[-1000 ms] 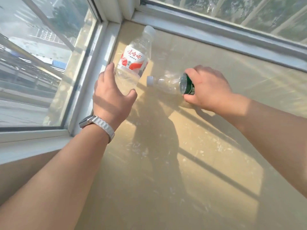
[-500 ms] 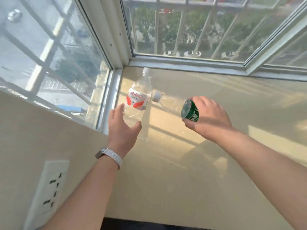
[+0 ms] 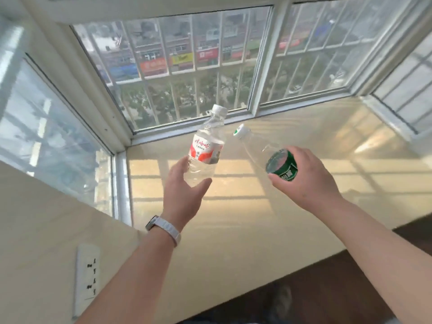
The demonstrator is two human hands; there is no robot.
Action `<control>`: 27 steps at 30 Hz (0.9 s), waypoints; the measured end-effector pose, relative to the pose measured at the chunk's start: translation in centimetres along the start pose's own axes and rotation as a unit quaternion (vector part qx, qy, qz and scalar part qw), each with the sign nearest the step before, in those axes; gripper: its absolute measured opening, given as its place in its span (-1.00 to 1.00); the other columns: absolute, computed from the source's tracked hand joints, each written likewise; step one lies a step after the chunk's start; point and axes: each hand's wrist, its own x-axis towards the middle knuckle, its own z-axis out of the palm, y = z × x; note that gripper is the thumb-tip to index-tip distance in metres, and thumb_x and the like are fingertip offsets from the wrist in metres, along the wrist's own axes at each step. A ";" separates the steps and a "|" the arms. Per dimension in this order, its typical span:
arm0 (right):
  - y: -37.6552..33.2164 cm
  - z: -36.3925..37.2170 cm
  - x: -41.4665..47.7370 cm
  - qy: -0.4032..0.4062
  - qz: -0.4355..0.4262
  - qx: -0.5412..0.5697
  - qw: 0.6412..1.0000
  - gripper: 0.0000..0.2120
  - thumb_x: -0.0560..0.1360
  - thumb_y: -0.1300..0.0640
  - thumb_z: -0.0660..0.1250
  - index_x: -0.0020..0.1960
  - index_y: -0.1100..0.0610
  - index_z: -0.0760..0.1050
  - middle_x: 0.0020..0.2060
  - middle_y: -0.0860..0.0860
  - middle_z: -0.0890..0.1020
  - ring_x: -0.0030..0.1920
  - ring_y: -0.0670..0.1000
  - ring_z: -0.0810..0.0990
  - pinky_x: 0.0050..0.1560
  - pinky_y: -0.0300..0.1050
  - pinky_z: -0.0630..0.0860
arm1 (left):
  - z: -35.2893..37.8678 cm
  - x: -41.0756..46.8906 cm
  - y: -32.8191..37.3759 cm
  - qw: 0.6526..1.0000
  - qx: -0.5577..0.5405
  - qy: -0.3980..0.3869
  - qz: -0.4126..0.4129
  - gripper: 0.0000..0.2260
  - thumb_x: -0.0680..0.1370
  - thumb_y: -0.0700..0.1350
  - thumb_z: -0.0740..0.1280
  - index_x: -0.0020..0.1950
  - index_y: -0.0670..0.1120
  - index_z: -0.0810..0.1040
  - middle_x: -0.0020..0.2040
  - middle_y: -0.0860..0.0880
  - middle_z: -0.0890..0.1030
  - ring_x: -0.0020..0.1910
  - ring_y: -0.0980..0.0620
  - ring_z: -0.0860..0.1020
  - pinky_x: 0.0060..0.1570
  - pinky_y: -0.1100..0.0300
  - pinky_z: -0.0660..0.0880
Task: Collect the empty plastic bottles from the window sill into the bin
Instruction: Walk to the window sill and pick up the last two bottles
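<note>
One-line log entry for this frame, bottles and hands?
left hand: grips red-label bottle | right hand: grips green-label bottle | both bottles off sill | bin: unseen

Both arms outstretched, left hand (image 3: 184, 195) and right hand (image 3: 306, 181) each in closed grip.

A clear bottle with a red and white label (image 3: 205, 152) is held by its lower body in the left hand (image 3: 184, 195), lifted off the window sill (image 3: 292, 164) and tilted so that its white cap is turned toward the window. A second clear bottle with a green label (image 3: 268, 153) is gripped at its base by the right hand (image 3: 306, 178), its white cap slanted up and left toward the first bottle. A white-banded watch (image 3: 163, 229) is worn on the left wrist, and a wall socket (image 3: 87, 277) is seen below the sill's left end.
</note>
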 end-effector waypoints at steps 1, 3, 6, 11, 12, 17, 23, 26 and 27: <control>0.8 -0.9 -1.0 0.013 0.016 0.011 1.000 -0.42 0.36 -0.15 0.44 0.30 -0.02 0.37 0.10 -0.06 0.49 0.11 0.02 0.46 0.04 -0.04 0.46 | 0.7 -0.3 0.9 1.000 -0.004 -0.012 0.010 -0.38 0.42 -0.07 0.53 0.44 -0.06 0.41 0.23 0.07 0.50 0.20 0.13 0.44 0.24 0.20 0.35; 2.5 -2.7 -2.9 0.037 0.051 0.026 0.998 -0.45 0.35 -0.18 0.42 0.27 -0.04 0.38 0.07 -0.08 0.49 0.09 0.00 0.46 0.00 -0.05 0.46 | 2.2 -0.9 2.8 0.999 -0.009 -0.035 0.029 -0.39 0.42 -0.08 0.53 0.43 -0.04 0.41 0.26 0.04 0.52 0.20 0.12 0.45 0.24 0.20 0.35; 5.7 -5.2 -5.7 0.071 0.091 0.032 0.993 -0.41 0.37 -0.19 0.41 0.30 -0.02 0.34 0.09 -0.08 0.46 0.09 -0.02 0.43 -0.02 -0.10 0.41 | 5.3 -1.9 6.2 0.995 -0.012 -0.074 0.059 -0.39 0.42 -0.05 0.53 0.43 -0.02 0.40 0.28 0.05 0.52 0.22 0.11 0.48 0.27 0.08 0.42; 12.0 -10.1 -10.0 0.125 0.150 0.065 0.979 -0.43 0.37 -0.19 0.41 0.29 -0.05 0.33 0.08 -0.09 0.45 0.07 -0.03 0.45 0.00 -0.04 0.48 | 12.4 -4.3 13.0 0.983 -0.006 -0.145 0.111 -0.41 0.42 -0.06 0.54 0.40 -0.03 0.40 0.25 0.02 0.52 0.18 0.11 0.48 0.22 0.04 0.46; 13.5 -11.2 -10.8 0.134 0.161 0.064 0.976 -0.43 0.38 -0.20 0.41 0.30 -0.05 0.33 0.09 -0.10 0.45 0.08 -0.04 0.45 0.01 -0.04 0.49 | 14.1 -4.8 14.4 0.980 -0.007 -0.158 0.121 -0.41 0.43 -0.07 0.54 0.40 -0.04 0.39 0.25 0.01 0.52 0.18 0.11 0.48 0.20 0.08 0.45; 21.5 -16.2 -14.2 0.176 0.212 0.061 0.959 -0.46 0.38 -0.23 0.38 0.27 -0.08 0.35 0.07 -0.11 0.47 0.05 -0.03 0.47 -0.03 -0.01 0.51 | 22.0 -7.8 21.1 0.964 -0.003 -0.207 0.164 -0.38 0.43 -0.10 0.53 0.42 -0.06 0.35 0.24 0.01 0.50 0.18 0.11 0.46 0.17 0.17 0.40; 30.7 -22.3 -18.3 0.242 0.258 0.088 0.931 -0.46 0.37 -0.21 0.40 0.27 -0.08 0.36 0.04 -0.15 0.44 0.06 -0.04 0.46 -0.01 -0.04 0.48 | 31.5 -12.0 28.7 0.948 -0.013 -0.241 0.209 -0.38 0.41 -0.11 0.55 0.40 -0.06 0.38 0.22 0.03 0.54 0.19 0.07 0.50 0.21 0.06 0.46; 34.6 -24.9 -20.6 0.273 0.274 0.093 0.917 -0.46 0.31 -0.26 0.35 0.23 -0.11 0.36 0.03 -0.15 0.44 0.07 -0.01 0.47 0.02 0.04 0.51 | 36.1 -14.8 32.4 0.937 -0.025 -0.262 0.231 -0.40 0.41 -0.11 0.55 0.38 -0.05 0.38 0.21 0.05 0.53 0.16 0.11 0.48 0.20 0.08 0.45; 35.8 -25.8 -21.5 0.282 0.281 0.096 0.912 -0.45 0.31 -0.27 0.35 0.23 -0.10 0.36 0.04 -0.14 0.45 0.07 -0.02 0.47 0.02 0.04 0.51 | 37.6 -15.7 33.5 0.932 -0.027 -0.272 0.239 -0.40 0.41 -0.10 0.55 0.38 -0.05 0.38 0.21 0.05 0.53 0.16 0.11 0.48 0.20 0.09 0.45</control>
